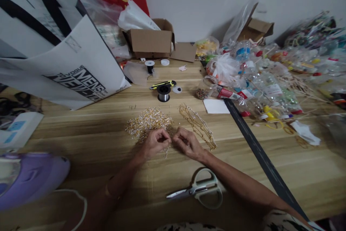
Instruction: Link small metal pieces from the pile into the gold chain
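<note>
My left hand [156, 143] is closed in a pinch at the right edge of a heap of gold and silver beaded chains [147, 120]. A short silvery chain [165, 152] dangles below its fingertips. My right hand [187, 143] is also pinched, its fingertips almost meeting the left ones; what lies between them is too small to make out. Just beyond the right hand, several gold and silver chains [198, 125] are stretched out in a loose bundle. Light-handled scissors [204, 189] lie on the table nearer to me, below the right hand.
Behind the heap are a wire spool [163, 94], a yellow-black cutter knife [155, 86] and a black thread spool [149, 67]. A large white bag [78, 69] stands left, above a purple appliance [35, 177]. Plastic bottles [273, 90] crowd the right, past a dark strip [259, 151].
</note>
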`<act>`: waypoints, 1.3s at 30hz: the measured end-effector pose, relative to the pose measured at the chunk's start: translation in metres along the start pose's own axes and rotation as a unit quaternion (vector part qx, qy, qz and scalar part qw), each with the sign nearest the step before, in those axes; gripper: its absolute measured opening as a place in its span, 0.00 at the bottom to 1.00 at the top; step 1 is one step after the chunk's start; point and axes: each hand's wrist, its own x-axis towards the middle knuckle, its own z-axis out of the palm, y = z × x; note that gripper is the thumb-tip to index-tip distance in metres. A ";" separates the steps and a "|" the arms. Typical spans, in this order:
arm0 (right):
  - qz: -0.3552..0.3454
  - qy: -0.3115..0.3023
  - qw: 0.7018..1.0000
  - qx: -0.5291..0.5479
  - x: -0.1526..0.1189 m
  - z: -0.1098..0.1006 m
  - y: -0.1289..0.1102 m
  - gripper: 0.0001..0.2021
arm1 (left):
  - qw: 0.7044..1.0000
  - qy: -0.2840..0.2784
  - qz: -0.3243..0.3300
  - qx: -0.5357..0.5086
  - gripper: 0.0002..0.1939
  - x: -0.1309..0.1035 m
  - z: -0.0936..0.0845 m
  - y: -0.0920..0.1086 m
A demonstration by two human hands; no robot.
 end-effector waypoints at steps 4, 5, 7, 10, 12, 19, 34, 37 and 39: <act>-0.004 0.000 1.000 -0.005 0.000 0.000 0.000 0.10 | 1.000 0.002 0.005 -0.015 0.08 0.000 -0.001 -0.002; -0.005 0.001 1.000 -0.008 0.000 0.000 0.001 0.10 | 1.000 0.000 0.004 -0.016 0.08 0.000 -0.001 -0.003; -0.002 0.003 1.000 -0.011 0.000 0.000 0.002 0.11 | 1.000 -0.008 0.000 -0.018 0.08 0.000 -0.002 -0.004; 0.000 0.006 1.000 -0.010 0.000 0.000 0.003 0.11 | 1.000 -0.016 0.001 -0.025 0.08 0.001 -0.003 -0.006; 0.001 0.008 1.000 -0.008 0.000 0.000 0.003 0.10 | 0.999 -0.018 0.005 -0.031 0.08 0.002 -0.003 -0.008; -0.002 0.010 1.000 -0.012 0.000 -0.001 0.002 0.09 | 0.998 -0.039 0.015 -0.036 0.07 0.002 -0.005 -0.007; -0.067 0.114 0.988 -0.075 0.004 -0.006 0.006 0.09 | 0.999 0.016 -0.001 -0.034 0.09 0.004 -0.006 -0.006; -0.109 0.107 0.984 -0.090 0.001 -0.003 0.004 0.11 | 1.000 0.025 0.011 -0.010 0.07 0.002 -0.005 -0.004; -0.136 0.062 0.985 -0.085 0.000 0.001 0.004 0.13 | 0.999 0.025 0.019 0.006 0.06 0.001 -0.003 -0.004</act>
